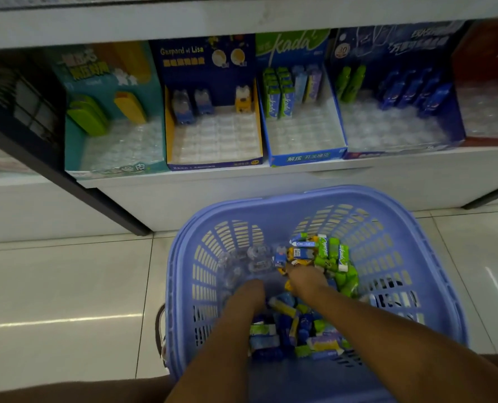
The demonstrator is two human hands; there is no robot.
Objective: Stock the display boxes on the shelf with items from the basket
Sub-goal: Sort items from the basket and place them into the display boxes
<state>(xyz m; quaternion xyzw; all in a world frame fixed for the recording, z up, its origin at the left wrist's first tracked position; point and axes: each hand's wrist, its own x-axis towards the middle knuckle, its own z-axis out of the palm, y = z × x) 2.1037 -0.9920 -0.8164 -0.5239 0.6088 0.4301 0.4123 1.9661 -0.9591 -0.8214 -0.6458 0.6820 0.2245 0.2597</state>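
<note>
Your left hand (249, 289) and right hand (306, 276) were sunk among the items (329, 254) in the basket (300, 196), fingers hidden, grip impossible to tell. You'd likely have done best gathering one kind per handful, matching one display box (306, 158) on the shelf

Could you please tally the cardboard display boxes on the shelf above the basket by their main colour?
Teal display box: 1
Blue display boxes: 3
Red display box: 1
Total: 5
</note>
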